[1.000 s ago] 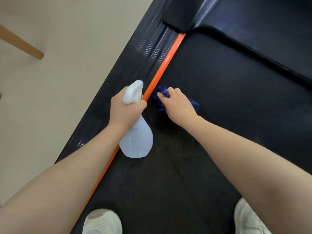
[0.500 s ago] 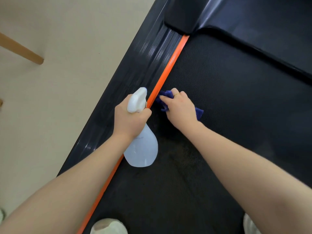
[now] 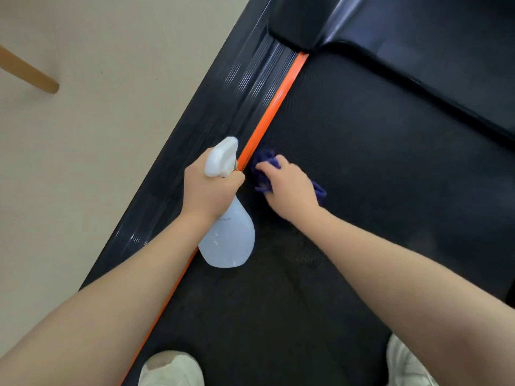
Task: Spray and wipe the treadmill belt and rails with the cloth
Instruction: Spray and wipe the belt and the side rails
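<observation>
My left hand [image 3: 209, 190] grips the neck of a white spray bottle [image 3: 228, 240], which hangs over the orange strip [image 3: 267, 118] between belt and left rail. My right hand [image 3: 289, 188] holds a bunched blue cloth [image 3: 264, 160] and presses it on the black treadmill belt [image 3: 362, 162], right beside the orange strip. Most of the cloth is hidden under the hand; one corner shows behind the wrist. The ribbed black left rail [image 3: 223, 107] runs diagonally up to the motor cover [image 3: 418, 37].
Beige floor [image 3: 97, 135] lies left of the treadmill, with a wooden leg [image 3: 30, 71] at the upper left. My two white shoes [image 3: 170, 369] stand on the belt at the bottom edge. A damp-looking patch [image 3: 301, 254] shows on the belt below my right hand.
My right hand with the cloth has slid a little along the belt beside the orange strip. My left hand keeps its grip on the bottle; the view has shifted slightly.
</observation>
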Available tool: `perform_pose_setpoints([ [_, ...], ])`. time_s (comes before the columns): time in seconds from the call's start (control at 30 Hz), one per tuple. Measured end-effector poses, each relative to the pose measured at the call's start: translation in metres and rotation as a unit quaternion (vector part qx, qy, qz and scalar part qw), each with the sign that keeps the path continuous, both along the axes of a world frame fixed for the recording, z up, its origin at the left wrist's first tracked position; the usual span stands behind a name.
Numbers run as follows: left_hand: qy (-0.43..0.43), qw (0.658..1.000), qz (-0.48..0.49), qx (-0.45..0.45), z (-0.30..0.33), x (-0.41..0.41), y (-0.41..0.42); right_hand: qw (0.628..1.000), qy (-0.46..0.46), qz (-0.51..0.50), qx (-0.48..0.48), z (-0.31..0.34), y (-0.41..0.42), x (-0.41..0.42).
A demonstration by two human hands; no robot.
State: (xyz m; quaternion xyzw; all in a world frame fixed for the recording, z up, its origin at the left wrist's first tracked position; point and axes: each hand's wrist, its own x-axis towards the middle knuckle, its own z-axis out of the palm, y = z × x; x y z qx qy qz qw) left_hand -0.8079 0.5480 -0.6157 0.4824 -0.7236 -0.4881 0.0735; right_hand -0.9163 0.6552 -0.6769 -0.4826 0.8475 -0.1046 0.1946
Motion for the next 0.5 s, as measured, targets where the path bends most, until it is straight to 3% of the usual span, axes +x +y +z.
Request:
perform_pose_setpoints([
  [0.07,-0.005,1.000,-0.003,0.003,0.002,-0.002,0.001,0.994,-0.024,0.109,0.016,0.002,0.028,0.018],
  [0.13,-0.016,1.000,-0.011,0.002,0.003,-0.004,0.003,0.990,-0.029,0.134,0.021,0.001,0.032,-0.005],
  [0.23,-0.027,1.000,-0.011,0.012,0.004,-0.009,0.010,0.999,0.040,0.018,0.001,-0.003,0.014,-0.055],
  [0.33,-0.023,0.999,-0.032,0.008,0.006,-0.014,0.023,0.997,0.060,-0.045,0.033,0.006,0.020,-0.033],
  [0.43,-0.024,0.998,-0.054,-0.013,0.009,-0.018,0.031,0.986,0.005,0.154,0.071,0.014,0.055,0.016],
  [0.5,-0.024,0.997,-0.065,-0.026,0.011,-0.017,0.034,0.976,0.000,0.199,0.087,0.015,0.064,0.002],
])
